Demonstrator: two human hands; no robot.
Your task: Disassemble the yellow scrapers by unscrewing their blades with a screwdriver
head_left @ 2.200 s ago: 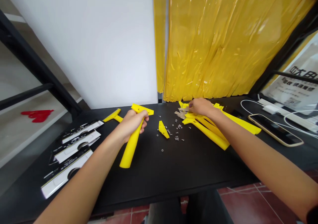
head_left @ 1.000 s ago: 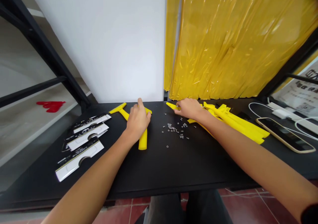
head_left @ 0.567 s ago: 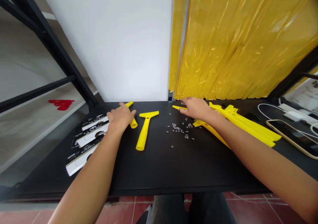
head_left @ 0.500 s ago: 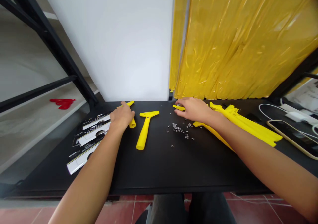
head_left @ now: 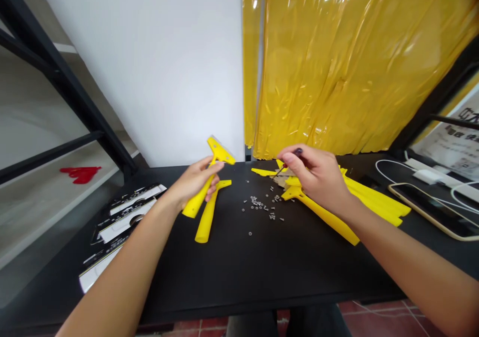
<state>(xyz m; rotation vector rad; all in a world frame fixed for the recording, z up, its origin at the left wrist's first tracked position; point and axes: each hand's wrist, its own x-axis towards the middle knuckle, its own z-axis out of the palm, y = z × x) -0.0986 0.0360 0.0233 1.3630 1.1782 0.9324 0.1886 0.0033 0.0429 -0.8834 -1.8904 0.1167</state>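
My left hand (head_left: 198,180) is wrapped round the handle of a yellow scraper (head_left: 221,151), whose head points up and to the right. A second yellow scraper (head_left: 207,220) lies on the black table just beneath it. My right hand (head_left: 312,170) grips a thin screwdriver (head_left: 298,152) with a dark handle, its shaft slanting down to the left. Small screws and nuts (head_left: 258,203) are scattered in the middle. More yellow scraper parts (head_left: 374,197) lie under and beyond my right hand, and one yellow handle (head_left: 327,217) is below my right wrist.
White and black packages (head_left: 129,220) lie at the table's left. A phone (head_left: 436,210), a power strip (head_left: 441,175) and white cables are at the right. Behind the table (head_left: 239,282) stand a white panel and a yellow plastic curtain (head_left: 318,78). Red pieces (head_left: 81,173) rest on a left shelf.
My left hand has lifted a yellow scraper off the table and turned it. My right hand has risen slightly and now shows a screwdriver in its fingers. The view has shifted slightly right.
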